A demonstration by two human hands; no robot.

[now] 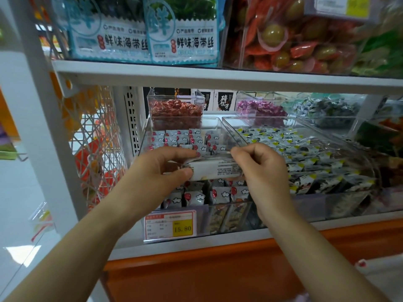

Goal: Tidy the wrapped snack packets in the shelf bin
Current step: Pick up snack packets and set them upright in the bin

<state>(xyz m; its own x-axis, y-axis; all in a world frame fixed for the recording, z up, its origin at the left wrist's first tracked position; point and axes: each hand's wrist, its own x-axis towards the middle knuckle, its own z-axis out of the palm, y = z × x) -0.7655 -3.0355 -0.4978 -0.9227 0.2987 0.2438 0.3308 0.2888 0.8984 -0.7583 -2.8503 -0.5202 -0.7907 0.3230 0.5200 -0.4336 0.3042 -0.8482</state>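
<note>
Both hands were raised over the bin with one packet between them. The left hand (161,168) pinched the left end of a white wrapped packet (214,168), thumb below and fingers on top. The right hand (261,168) gripped the right end with curled fingers. The packet lay roughly level, its printed text side up, just above the clear shelf bin (229,202).

In the bin stood rows of small white snack packets (196,197) with a red dot and cloud print, upright at the front, with more rows beyond the hands. A price tag (172,224) reading 15.80 sat at the bin's front.

Just beside it on the right was a second clear bin (272,119) holding dark packets with yellow corners (316,153). Behind was a small clear box of red sweets (176,110), with purple sweets (261,107) to its right. The upper shelf (196,73) carried seaweed bags (181,35).
</note>
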